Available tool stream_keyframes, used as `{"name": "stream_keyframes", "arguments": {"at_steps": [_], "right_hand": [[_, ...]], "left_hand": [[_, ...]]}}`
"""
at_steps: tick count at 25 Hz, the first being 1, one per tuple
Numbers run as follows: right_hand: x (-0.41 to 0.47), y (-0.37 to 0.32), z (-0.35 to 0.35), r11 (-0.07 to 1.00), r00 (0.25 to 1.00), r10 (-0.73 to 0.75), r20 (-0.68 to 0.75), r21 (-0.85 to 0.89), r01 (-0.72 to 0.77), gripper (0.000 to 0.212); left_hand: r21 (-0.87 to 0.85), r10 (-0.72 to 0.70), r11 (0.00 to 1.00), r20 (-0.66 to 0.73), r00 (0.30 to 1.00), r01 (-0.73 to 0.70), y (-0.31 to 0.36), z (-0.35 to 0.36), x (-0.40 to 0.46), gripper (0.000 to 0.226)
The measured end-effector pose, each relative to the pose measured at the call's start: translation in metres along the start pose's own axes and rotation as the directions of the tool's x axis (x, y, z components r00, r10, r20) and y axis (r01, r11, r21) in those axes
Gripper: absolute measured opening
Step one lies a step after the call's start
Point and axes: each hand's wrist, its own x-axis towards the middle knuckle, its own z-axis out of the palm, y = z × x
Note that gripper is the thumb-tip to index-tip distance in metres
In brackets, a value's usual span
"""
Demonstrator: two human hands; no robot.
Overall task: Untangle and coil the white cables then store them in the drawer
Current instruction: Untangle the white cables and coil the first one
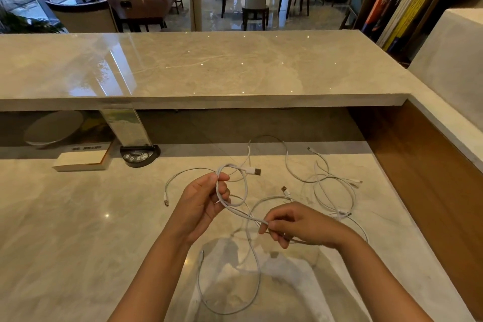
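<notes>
I count two hands in my feed: one left hand (201, 204) and one right hand (300, 225). The white cables (245, 185) are tangled, so I can't give a firm number. I make out six plug ends: two wide metal plugs (257, 172) and four small plugs (166, 201). There are two stone counters, one lower counter (78, 230) and one raised counter (209, 65). At the back of the lower one I count one white book (83, 161), one round black button pad (139, 156), one clear sign holder (125, 125) and one pale round disc (52, 128). The shelf books (397, 13) at right are too crowded to count
</notes>
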Motion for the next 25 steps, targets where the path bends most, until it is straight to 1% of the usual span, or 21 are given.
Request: {"name": "stream_keyframes", "arguments": {"at_steps": [2,3,4,5,6,8,10,11,13,15,16,17,18,19,20,22,24,25], "right_hand": [[0.002,0.002,-0.017,0.995,0.998,0.052,0.032,-0.082,-0.050,0.019],[0.002,0.003,-0.026,0.986,0.996,0.078,0.043,-0.152,-0.071,0.018],[0.001,0.003,-0.035,0.968,0.994,0.109,0.034,-0.230,-0.098,0.017],[0.000,0.003,-0.043,0.943,0.990,0.142,-0.005,-0.302,-0.137,0.016],[0.001,0.000,-0.049,0.915,0.982,0.172,-0.077,-0.358,-0.188,0.016],[0.006,-0.010,-0.055,0.870,0.942,0.169,-0.291,-0.405,-0.282,0.020],[0.017,-0.022,-0.052,0.866,0.868,0.126,-0.480,-0.374,-0.332,0.024],[0.024,-0.027,-0.048,0.876,0.830,0.108,-0.548,-0.342,-0.340,0.025],[0.034,-0.034,-0.036,0.915,0.769,0.078,-0.634,-0.260,-0.307,0.026],[0.039,-0.040,-0.022,0.977,0.746,0.077,-0.661,-0.097,-0.187,0.020],[0.039,-0.045,-0.014,0.994,0.758,0.088,-0.646,0.010,-0.106,0.018],[0.038,-0.049,-0.005,0.993,0.781,0.099,-0.616,0.113,-0.036,0.021],[0.036,-0.052,0.005,0.981,0.811,0.100,-0.576,0.196,0.018,0.025],[0.034,-0.053,0.015,0.971,0.835,0.087,-0.544,0.235,0.052,0.027],[0.033,-0.053,0.024,0.968,0.845,0.068,-0.530,0.242,0.074,0.027],[0.031,-0.052,0.039,0.970,0.829,0.040,-0.558,0.219,0.101,0.027],[0.030,-0.050,0.048,0.979,0.768,-0.025,-0.640,0.141,0.149,0.022],[0.030,-0.048,0.051,0.983,0.727,-0.078,-0.683,0.067,0.168,0.021]], "left_hand": [[0.003,-0.013,1.000,0.012,1.000,0.013,0.002,-0.002,-0.001,0.021],[0.007,-0.020,1.000,0.013,1.000,0.020,0.003,-0.004,-0.002,0.021],[0.027,-0.029,0.999,0.016,0.999,0.029,0.005,-0.006,-0.003,0.023],[0.063,-0.038,0.997,0.020,0.999,0.036,0.006,-0.009,-0.004,0.024],[0.106,-0.053,0.993,0.027,0.998,0.050,0.006,-0.010,-0.005,0.025],[0.174,-0.097,0.981,0.038,0.995,0.088,0.004,-0.011,-0.007,0.026],[0.216,-0.133,0.969,0.045,0.990,0.121,0.000,-0.007,-0.008,0.027],[0.241,-0.144,0.962,0.047,0.988,0.129,-0.002,-0.005,-0.008,0.027],[0.284,-0.157,0.949,0.049,0.986,0.137,-0.005,-0.001,-0.007,0.028],[0.307,-0.160,0.941,0.033,0.987,0.142,-0.009,0.001,-0.006,0.027],[0.307,-0.153,0.941,0.013,0.988,0.142,-0.010,0.002,-0.005,0.027],[0.299,-0.142,0.944,-0.014,0.990,0.139,-0.013,0.002,-0.004,0.026],[0.281,-0.128,0.950,-0.044,0.991,0.135,-0.015,0.003,-0.003,0.025],[0.257,-0.115,0.958,-0.070,0.991,0.129,-0.018,0.003,-0.002,0.025],[0.233,-0.104,0.965,-0.084,0.991,0.121,-0.019,0.003,-0.001,0.024],[0.197,-0.093,0.975,-0.062,0.994,0.104,-0.022,0.006,-0.001,0.026],[0.163,-0.089,0.982,-0.015,0.996,0.090,-0.024,0.010,-0.001,0.028],[0.121,-0.094,0.988,-0.009,0.996,0.094,-0.024,0.012,-0.001,0.028]]}}
